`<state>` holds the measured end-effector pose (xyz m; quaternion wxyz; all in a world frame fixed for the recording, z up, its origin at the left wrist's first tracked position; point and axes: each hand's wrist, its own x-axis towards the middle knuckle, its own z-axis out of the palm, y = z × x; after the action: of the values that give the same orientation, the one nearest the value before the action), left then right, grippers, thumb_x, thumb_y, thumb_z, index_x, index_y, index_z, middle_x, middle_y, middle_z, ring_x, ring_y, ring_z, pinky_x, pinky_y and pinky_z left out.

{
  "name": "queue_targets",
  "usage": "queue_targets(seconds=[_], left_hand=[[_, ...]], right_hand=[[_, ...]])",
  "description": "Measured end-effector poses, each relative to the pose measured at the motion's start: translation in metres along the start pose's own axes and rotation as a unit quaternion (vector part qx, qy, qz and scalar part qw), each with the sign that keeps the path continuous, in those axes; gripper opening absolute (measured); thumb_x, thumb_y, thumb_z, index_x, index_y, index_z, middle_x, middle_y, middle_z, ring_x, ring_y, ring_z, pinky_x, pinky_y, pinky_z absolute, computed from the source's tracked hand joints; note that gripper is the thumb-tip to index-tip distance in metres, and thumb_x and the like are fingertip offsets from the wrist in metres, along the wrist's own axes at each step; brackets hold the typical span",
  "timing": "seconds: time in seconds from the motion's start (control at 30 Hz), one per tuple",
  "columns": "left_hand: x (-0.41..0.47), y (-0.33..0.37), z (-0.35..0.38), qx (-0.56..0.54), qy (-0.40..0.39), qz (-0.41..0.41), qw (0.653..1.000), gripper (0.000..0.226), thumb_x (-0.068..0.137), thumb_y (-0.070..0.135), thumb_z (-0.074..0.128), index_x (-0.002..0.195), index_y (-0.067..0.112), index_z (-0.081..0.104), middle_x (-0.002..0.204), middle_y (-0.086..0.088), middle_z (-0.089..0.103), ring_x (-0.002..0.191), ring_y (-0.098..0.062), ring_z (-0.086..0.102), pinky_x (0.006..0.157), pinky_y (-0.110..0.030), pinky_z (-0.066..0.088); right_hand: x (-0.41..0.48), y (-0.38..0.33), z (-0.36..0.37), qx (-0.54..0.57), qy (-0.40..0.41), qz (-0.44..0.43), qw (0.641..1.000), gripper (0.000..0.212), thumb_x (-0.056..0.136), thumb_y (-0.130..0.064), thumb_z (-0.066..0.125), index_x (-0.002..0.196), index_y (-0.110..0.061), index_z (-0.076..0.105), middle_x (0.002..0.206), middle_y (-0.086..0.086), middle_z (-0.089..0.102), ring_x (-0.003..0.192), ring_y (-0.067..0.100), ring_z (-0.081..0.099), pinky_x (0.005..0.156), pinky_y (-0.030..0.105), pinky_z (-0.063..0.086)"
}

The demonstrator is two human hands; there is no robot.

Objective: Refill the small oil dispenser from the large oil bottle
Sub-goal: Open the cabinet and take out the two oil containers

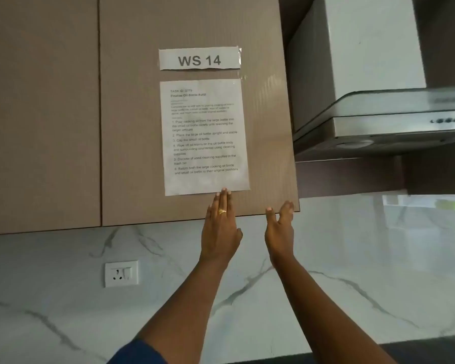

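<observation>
Neither the small oil dispenser nor the large oil bottle is in view. Both arms are raised toward a brown wall cabinet (pixel 63 114). My left hand (pixel 221 229) is flat with its fingers together, the fingertips touching the bottom edge of a taped instruction sheet (pixel 204 137); it wears a gold ring. My right hand (pixel 279 232) is open beside it, palm turned inward, fingers just below the cabinet's lower edge. Neither hand holds anything.
A "WS 14" label (pixel 199 59) is taped above the sheet. A steel range hood (pixel 384 122) juts out at the right. Below the cabinet runs a white marble backsplash (pixel 352 245) with a wall socket (pixel 121 273). A dark counter edge (pixel 431 350) shows at bottom right.
</observation>
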<state>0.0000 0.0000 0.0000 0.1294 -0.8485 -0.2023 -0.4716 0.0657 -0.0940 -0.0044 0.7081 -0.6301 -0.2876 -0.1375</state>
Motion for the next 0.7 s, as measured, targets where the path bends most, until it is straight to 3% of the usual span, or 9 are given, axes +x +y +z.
queue_targets(seconds=[0.1,0.23,0.3,0.37,0.43,0.57,0.7], left_hand=[[0.02,0.013,0.012,0.031,0.009,0.016,0.999,0.084,0.092,0.029,0.051,0.147,0.008,-0.01,0.156,-0.009,-0.012,0.145,-0.024,-0.011,0.109,-0.029,-0.007],[0.039,0.021,0.023,0.093,-0.028,0.048,0.994,0.091,0.089,0.034,0.057,0.147,0.005,-0.007,0.156,-0.012,-0.012,0.144,-0.027,-0.01,0.113,-0.032,-0.004],[0.048,0.023,0.028,0.139,-0.008,0.054,0.989,0.098,0.077,0.035,0.071,0.146,-0.001,0.011,0.155,-0.02,0.007,0.144,-0.033,0.008,0.115,-0.037,0.012],[0.055,0.024,0.033,0.18,0.012,0.041,0.983,0.102,0.049,0.033,0.088,0.132,-0.006,0.044,0.138,-0.026,0.044,0.128,-0.037,0.044,0.101,-0.04,0.04],[0.06,0.026,0.039,0.215,0.017,0.042,0.976,0.094,0.035,0.025,0.09,0.118,-0.006,0.059,0.121,-0.026,0.059,0.112,-0.037,0.059,0.086,-0.04,0.052],[0.059,0.033,0.039,0.263,0.008,0.042,0.964,0.073,0.042,0.014,0.085,0.109,-0.006,0.065,0.107,-0.028,0.065,0.097,-0.038,0.066,0.068,-0.04,0.058],[0.055,0.037,0.035,0.296,0.003,0.039,0.954,0.07,0.043,0.013,0.087,0.107,-0.006,0.066,0.101,-0.029,0.067,0.091,-0.039,0.067,0.062,-0.039,0.058]], right_hand=[[0.026,0.008,-0.008,0.017,0.067,0.035,0.997,0.064,0.099,-0.032,0.039,0.15,-0.013,0.005,0.159,0.002,-0.001,0.145,0.028,0.012,0.114,0.04,0.021],[0.042,0.013,-0.015,0.075,0.074,0.079,0.991,0.059,0.098,-0.028,0.043,0.148,-0.011,0.016,0.157,0.005,0.014,0.136,0.033,0.033,0.11,0.04,0.03],[0.048,0.014,-0.021,0.109,0.07,0.093,0.987,0.056,0.098,-0.027,0.045,0.146,-0.01,0.024,0.153,0.007,0.028,0.131,0.032,0.04,0.108,0.039,0.033],[0.051,0.015,-0.027,0.151,0.08,0.108,0.979,0.051,0.096,-0.024,0.05,0.142,-0.009,0.033,0.141,0.011,0.043,0.124,0.03,0.046,0.104,0.037,0.037],[0.053,0.014,-0.034,0.197,0.083,0.123,0.969,0.047,0.094,-0.019,0.053,0.137,-0.009,0.038,0.134,0.011,0.05,0.12,0.028,0.049,0.101,0.035,0.039],[0.056,0.015,-0.047,0.218,0.078,0.136,0.963,0.038,0.093,-0.016,0.056,0.129,-0.007,0.047,0.127,0.01,0.055,0.109,0.022,0.052,0.093,0.029,0.04],[0.055,0.02,-0.058,0.219,0.082,0.14,0.962,0.032,0.092,-0.013,0.057,0.123,-0.007,0.053,0.124,0.01,0.057,0.1,0.017,0.05,0.089,0.027,0.039]])
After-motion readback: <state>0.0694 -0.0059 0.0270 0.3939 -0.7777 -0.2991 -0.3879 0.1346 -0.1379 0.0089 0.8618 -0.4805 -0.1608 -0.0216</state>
